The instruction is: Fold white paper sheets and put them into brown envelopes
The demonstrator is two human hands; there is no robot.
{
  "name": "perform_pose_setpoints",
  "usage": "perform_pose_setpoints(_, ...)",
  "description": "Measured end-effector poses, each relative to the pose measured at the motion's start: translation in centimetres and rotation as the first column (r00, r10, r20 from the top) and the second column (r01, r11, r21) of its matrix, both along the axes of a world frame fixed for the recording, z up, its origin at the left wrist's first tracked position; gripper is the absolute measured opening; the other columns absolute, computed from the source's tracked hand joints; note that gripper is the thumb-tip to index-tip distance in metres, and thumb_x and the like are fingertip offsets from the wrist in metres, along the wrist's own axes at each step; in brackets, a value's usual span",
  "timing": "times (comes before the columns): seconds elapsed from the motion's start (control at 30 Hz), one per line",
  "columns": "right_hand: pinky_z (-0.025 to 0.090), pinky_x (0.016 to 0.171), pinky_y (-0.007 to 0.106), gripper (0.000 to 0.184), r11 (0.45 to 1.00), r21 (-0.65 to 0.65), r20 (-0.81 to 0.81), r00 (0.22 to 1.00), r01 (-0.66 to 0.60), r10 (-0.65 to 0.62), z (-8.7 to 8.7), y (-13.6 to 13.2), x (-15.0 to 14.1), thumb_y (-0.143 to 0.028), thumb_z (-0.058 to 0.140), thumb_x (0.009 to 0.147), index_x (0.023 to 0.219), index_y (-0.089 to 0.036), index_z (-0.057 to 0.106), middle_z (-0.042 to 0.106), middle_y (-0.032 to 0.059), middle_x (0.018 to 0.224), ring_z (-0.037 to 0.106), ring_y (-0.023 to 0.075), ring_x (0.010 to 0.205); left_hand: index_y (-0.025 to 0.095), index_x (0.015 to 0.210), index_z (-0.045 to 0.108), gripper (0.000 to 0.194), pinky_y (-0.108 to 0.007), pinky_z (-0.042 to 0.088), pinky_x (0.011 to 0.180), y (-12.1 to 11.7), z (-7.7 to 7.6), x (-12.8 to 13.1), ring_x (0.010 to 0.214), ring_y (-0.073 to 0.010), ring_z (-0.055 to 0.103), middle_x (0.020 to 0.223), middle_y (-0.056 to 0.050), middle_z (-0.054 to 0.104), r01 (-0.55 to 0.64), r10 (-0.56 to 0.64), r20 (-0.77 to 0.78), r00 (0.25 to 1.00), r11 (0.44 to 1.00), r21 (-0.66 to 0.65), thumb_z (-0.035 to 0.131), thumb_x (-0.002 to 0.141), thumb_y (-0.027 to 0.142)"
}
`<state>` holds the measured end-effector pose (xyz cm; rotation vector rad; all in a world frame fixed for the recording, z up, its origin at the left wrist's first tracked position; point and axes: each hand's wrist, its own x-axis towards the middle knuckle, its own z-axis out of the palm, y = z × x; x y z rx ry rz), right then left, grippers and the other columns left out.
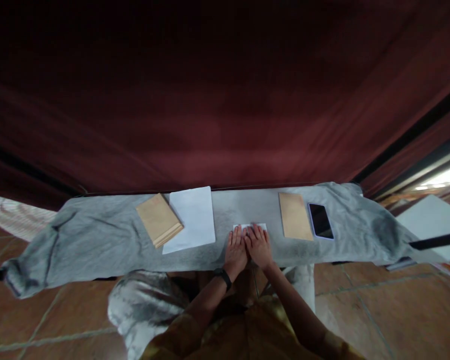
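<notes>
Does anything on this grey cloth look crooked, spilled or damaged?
Slightly: the kraft-paper stack on the left lies slanted, overlapping the white sheet, and the grey cloth is rumpled at both ends, unlike its smoother middle. Nothing looks spilled or torn, though the white paper under the left hand and right hand is mostly covered.

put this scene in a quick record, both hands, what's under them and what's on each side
left hand: laid on small white paper
right hand: on the same paper, beside the left
left side: brown paper stack, overlapping large white sheet
right side: brown paper, then phone, screen up
surface: grey cloth
</notes>
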<state>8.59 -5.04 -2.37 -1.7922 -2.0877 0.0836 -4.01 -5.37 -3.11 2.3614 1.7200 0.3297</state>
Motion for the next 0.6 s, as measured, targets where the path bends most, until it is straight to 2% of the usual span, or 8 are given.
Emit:
perform_pose_setpoints(0.17,0.030,0.116,0.055,0.050,0.998,0.044,0.066,0.997,0.044,-0.047,-1.5,-0.2,0.8,-0.033,0.037,0.104,0.151,-0.020,0.048,0.044,0.0158,0.158,0.039,0.0324,0.145,0.011,0.159,0.027,0.062,-0.048,0.023,0.127,-0.3,0.3,-1.1,0.155,-0.0244,0.023,0.165,-0.014,0.032,-0.018,0.017,0.023,1.000,0.998,0.063,0.036,0.099,0.026)
perform_pose_setpoints(0.3,0.029,0.116,0.057,0.054,0.993,0.080,0.055,0.995,0.084,-0.088,-2.4,-0.4,1.6,-0.036,0.038,0.104,0.153,-0.015,0.044,0.040,0.0199,0.159,0.041,0.0354,0.144,0.010,0.157,0.030,0.063,-0.047,0.022,0.127,-0.5,0.3,-2.0,0.155,-0.0251,0.024,0.164,-0.014,0.033,-0.036,0.036,0.001,0.999,0.999,0.037,0.039,0.100,0.036)
perform_pose_setpoints(0.6,0.034,0.113,0.058,0.058,0.986,0.143,0.062,0.994,0.084,-0.094,-3.3,-0.5,2.1,-0.041,0.037,0.104,0.154,-0.012,0.042,0.040,0.0235,0.158,0.043,0.0381,0.141,0.008,0.156,0.031,0.069,-0.047,0.023,0.127,-0.8,-0.2,-2.8,0.154,-0.0260,0.025,0.164,-0.017,0.032,-0.036,0.037,-0.017,0.999,0.998,0.052,0.041,0.100,0.047)
